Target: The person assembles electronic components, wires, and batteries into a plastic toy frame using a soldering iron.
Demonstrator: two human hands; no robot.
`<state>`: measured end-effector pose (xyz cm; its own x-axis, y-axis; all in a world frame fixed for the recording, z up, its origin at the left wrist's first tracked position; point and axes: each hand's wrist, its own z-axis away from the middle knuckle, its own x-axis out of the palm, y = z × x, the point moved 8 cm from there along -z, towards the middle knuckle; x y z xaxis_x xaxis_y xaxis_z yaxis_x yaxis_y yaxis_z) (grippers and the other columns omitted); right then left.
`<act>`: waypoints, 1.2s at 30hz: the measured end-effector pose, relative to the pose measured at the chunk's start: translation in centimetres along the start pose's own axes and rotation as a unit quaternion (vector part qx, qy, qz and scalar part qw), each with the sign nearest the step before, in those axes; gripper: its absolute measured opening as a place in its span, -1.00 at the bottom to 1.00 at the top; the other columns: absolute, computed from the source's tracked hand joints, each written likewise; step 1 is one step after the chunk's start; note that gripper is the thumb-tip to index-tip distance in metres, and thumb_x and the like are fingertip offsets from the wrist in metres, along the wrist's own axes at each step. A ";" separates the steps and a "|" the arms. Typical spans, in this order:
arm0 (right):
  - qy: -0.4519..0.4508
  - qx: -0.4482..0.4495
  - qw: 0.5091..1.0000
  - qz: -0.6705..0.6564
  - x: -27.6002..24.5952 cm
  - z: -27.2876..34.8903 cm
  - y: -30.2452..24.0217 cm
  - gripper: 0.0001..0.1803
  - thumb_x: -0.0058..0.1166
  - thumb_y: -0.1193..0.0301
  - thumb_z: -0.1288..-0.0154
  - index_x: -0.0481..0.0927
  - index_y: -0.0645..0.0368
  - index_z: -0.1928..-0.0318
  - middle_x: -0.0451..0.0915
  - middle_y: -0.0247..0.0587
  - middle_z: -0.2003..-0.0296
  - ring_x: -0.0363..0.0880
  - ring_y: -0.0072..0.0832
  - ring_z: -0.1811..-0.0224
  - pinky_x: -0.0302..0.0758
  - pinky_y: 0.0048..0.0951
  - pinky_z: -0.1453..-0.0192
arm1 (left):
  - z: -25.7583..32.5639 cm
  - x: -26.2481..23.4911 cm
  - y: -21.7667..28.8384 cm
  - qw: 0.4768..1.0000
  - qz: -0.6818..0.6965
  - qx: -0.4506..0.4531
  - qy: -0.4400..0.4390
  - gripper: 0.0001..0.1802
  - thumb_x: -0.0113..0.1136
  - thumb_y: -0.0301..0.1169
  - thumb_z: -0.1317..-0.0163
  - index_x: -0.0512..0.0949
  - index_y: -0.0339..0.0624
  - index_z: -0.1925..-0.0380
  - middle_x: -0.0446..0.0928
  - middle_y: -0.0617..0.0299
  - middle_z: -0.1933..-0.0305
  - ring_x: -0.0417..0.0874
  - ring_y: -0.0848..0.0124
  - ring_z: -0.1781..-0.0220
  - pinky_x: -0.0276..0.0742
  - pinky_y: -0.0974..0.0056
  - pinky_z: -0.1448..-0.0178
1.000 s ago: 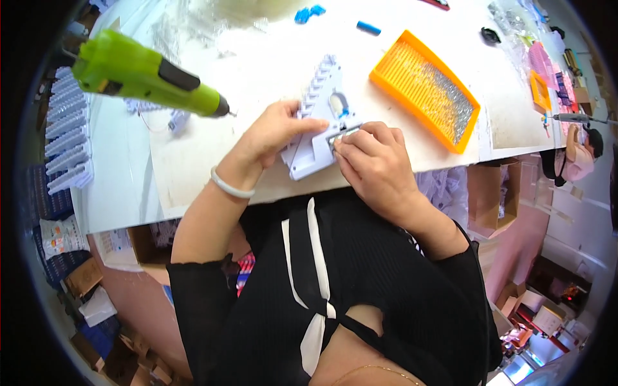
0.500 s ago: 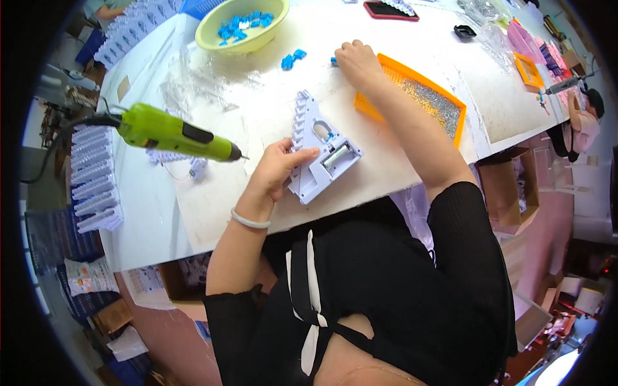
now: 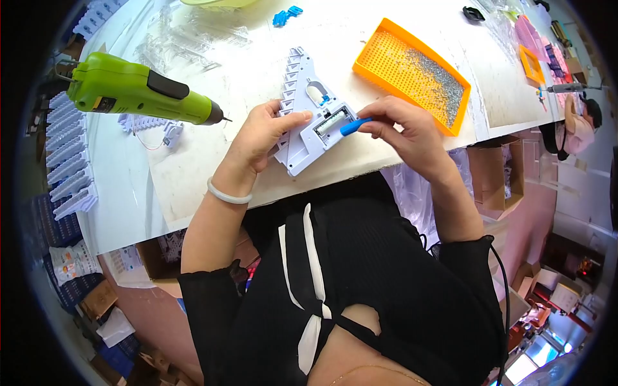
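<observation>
My left hand [image 3: 262, 132] grips a pale lilac plastic housing [image 3: 302, 149] by its left side, thumb across the top. The housing lies tilted on the table, with a row of notched teeth along its left edge and an oval opening. Its rectangular compartment [image 3: 334, 122] has a silvery cylinder inside. Between the thumb and fingers of my right hand [image 3: 404, 128] is a short blue cylinder [image 3: 354, 126], shaped like a battery. Its free end is over the compartment's right edge; I cannot tell whether they touch.
A green electric screwdriver [image 3: 138, 90] hangs at left, bit toward my left hand. An orange tray [image 3: 393, 74] of small metal screws lies at right. Blue pieces [image 3: 286, 16], clear plastic bags [image 3: 187, 38] and stacked lilac parts [image 3: 67, 148] lie around. Another person [image 3: 578, 125] is far right.
My right hand has come back from beyond the orange tray to the housing, carrying the blue cylinder. My left hand still holds the housing. The whole view has shifted, too.
</observation>
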<state>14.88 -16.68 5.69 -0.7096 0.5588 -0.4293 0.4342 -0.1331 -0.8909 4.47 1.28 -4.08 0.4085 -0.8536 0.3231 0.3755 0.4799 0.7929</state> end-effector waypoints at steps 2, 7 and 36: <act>-0.012 -0.077 0.985 0.151 0.8 0.1 -1.1 -0.81 0.33 0.51 -0.32 0.67 0.30 0.09 0.70 -0.22 0.28 0.65 -0.53 0.36 0.60 -0.53 0.25 | 0.0 0.2 0.1 1.000 0.009 0.006 -0.003 -0.37 0.43 -0.47 -0.18 0.42 -0.64 -0.17 0.67 -0.13 0.06 0.80 0.28 0.21 0.78 0.25 0.13; 0.060 -0.030 0.993 0.094 2.0 -0.1 -0.1 -0.82 0.36 0.53 -0.27 0.66 0.28 0.16 0.68 -0.19 0.31 0.69 -0.45 0.34 0.63 -0.48 0.22 | -0.1 0.0 -0.1 1.000 0.003 0.002 0.001 -0.37 0.44 -0.47 -0.18 0.41 -0.63 -0.17 0.67 -0.15 0.06 0.80 0.26 0.19 0.79 0.25 0.14; 0.075 0.008 0.976 0.205 2.8 0.3 1.0 -0.35 0.57 0.33 -0.06 0.51 0.24 -0.11 0.45 -0.25 0.24 0.45 -0.51 0.32 0.51 -0.48 0.15 | -0.1 0.7 0.1 0.998 0.019 0.027 -0.050 -0.48 0.41 -0.52 -0.18 0.52 -0.44 -0.15 0.67 0.03 -0.01 0.70 0.38 0.01 0.63 0.31 -0.15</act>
<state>13.17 -15.52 3.59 -0.3885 0.5692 -0.7246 0.6546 -0.3829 -0.6518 4.84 0.78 -3.79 0.3349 -0.8527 0.4010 0.3145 0.5023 0.8055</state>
